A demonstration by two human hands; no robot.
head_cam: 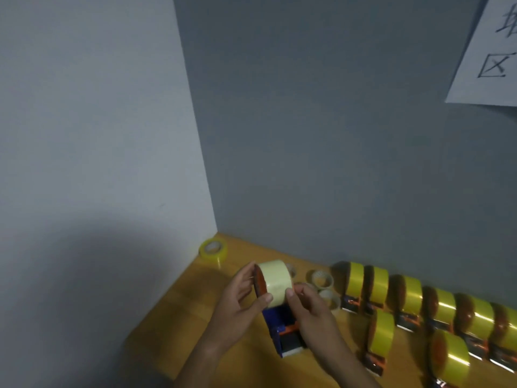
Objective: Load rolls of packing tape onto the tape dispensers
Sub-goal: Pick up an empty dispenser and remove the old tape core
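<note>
Both hands work at one blue tape dispenser [282, 329] that stands on the wooden table [223, 326] near its left edge. A pale yellow roll of packing tape [275, 281] sits upright at the top of the dispenser, against an orange hub visible on its left side. The left hand [240, 301] curls around the roll's left face, thumb pressed on the tape's outer band and fingers behind the rim. The right hand [307, 309] grips the roll from the right, thumb on the band just beside the left thumb.

To the right, a row of loaded dispensers [405, 301] lines the grey wall [321, 135], each carrying a yellow roll; two more loaded dispensers [382, 334] stand in front of that row. Between them and the hands lie a few spent cardboard cores [320, 278], close together. A spare yellow roll [213, 249] lies flat in the far corner of the table, well apart from the rest. A white paper sign [489, 51] with printed characters hangs on the wall at upper right.
</note>
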